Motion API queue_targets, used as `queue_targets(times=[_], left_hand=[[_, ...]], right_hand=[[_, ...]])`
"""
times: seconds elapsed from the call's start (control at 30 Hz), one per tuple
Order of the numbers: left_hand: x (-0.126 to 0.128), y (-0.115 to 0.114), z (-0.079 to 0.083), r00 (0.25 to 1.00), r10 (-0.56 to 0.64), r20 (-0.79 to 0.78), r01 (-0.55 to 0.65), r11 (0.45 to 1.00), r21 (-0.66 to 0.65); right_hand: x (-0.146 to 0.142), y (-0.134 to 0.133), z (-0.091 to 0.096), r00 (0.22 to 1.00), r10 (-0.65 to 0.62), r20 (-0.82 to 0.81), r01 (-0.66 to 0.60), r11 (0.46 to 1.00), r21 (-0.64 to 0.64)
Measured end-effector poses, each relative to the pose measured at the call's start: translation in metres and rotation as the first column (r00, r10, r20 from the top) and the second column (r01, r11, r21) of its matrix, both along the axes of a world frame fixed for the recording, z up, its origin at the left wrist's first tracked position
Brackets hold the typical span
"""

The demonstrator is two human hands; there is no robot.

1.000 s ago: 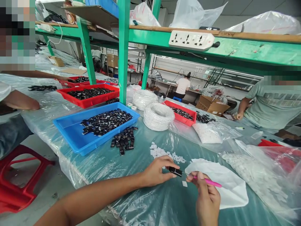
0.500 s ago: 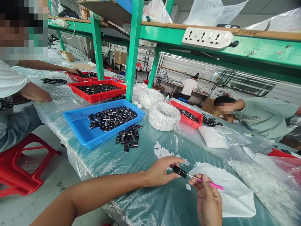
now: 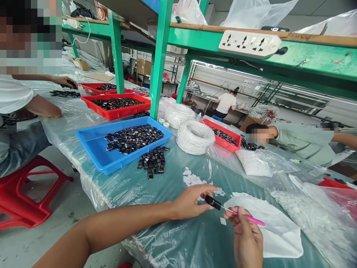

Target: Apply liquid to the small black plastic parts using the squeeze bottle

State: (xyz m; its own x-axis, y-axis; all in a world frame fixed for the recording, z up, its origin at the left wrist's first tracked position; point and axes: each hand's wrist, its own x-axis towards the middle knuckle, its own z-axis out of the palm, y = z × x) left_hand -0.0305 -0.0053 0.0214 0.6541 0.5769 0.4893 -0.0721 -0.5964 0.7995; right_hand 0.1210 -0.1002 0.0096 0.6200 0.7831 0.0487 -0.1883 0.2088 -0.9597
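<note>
My left hand (image 3: pixel 191 203) pinches a small glossy black part (image 3: pixel 212 203) just above the plastic-covered table (image 3: pixel 173 238). My right hand (image 3: pixel 247 238) grips a thin pink-handled tool (image 3: pixel 252 219) whose metal tip touches the end of that black part. A tiny white piece (image 3: pixel 222 221) lies on the table under the hands. A white sheet (image 3: pixel 276 230) lies under and to the right of the tool. A scatter of small white pieces (image 3: pixel 192 179) sits just beyond my left hand.
A blue tray (image 3: pixel 95 145) of black parts and a loose pile of black parts (image 3: pixel 153 163) lie ahead left. Two white wire coils (image 3: pixel 195 137), red trays (image 3: pixel 223 136) and bags of white pieces (image 3: pixel 255 163) stand beyond. Other people work at left and right. A red stool (image 3: pixel 25 193) stands left.
My hands keep the black part and pink tool together, almost still. The person at the right has bent lower over the table. The left person's far hand has pulled back from the red tray.
</note>
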Motion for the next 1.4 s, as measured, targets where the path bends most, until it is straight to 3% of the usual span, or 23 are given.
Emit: queue_targets(times=[1.4], left_hand=[[-0.0003,0.0016,-0.0003,1.000,-0.018,0.006,0.018,1.000,0.025]], right_hand=[[-0.0025,-0.0043,-0.0007,0.991,-0.068,0.117,0.066,0.998,0.015]])
